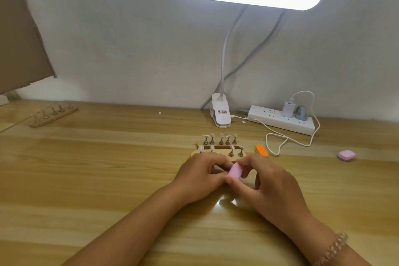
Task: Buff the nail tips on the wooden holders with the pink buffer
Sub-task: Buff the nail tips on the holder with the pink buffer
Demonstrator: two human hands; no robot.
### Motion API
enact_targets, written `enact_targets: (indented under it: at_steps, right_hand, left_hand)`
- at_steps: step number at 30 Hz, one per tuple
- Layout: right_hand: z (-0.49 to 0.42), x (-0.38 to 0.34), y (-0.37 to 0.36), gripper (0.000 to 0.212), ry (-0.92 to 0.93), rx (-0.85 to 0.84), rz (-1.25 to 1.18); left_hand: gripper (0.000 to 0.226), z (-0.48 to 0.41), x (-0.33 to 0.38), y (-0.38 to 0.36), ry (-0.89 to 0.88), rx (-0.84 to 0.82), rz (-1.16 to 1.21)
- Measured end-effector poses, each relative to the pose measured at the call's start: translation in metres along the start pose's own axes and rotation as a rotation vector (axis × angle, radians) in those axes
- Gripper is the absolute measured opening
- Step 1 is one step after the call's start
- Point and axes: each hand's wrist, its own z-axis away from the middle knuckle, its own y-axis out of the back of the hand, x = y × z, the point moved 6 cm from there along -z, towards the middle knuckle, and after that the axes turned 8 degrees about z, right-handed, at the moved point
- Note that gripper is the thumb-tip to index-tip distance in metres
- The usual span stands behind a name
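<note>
Bare forearms are being stretched over a wood-grain table beneath a white wall. The left hand and right hand are being curled together. The pink buffer is being pinched by the right thumb and fingertips, its long axis tilted up-right, just before the wooden holders. Whatever the left fingers hold is being hidden.

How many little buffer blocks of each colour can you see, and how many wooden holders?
Pink foam buffer blocks: 2
Orange foam buffer block: 1
Long wooden holders with metal pegs: 3
Total: 6
</note>
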Motion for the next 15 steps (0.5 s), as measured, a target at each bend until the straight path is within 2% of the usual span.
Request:
enact_targets:
  at_steps: [4, 8, 12, 15]
  right_hand:
    - [-0.006, 0.018, 0.002, 0.043, -0.179, 0.016, 0.022]
    - [-0.002, 0.006, -0.001, 0.043, -0.076, 0.025, 0.056]
    - [-0.007, 0.021, 0.0, 0.048, -0.213, 0.029, 0.021]
    - [-0.006, 0.019, 0.001, 0.046, -0.173, 0.059, 0.043]
  left_hand:
    - [0.014, -0.001, -0.002, 0.0, 0.017, 0.031, 0.008]
    - [0.024, -0.001, 0.0, 0.002, 0.004, 0.022, 0.007]
    - [0.023, -0.001, 0.001, 0.001, -0.015, 0.036, 0.029]
    - [0.022, 0.0, 0.0, 0.001, -0.019, 0.037, 0.046]
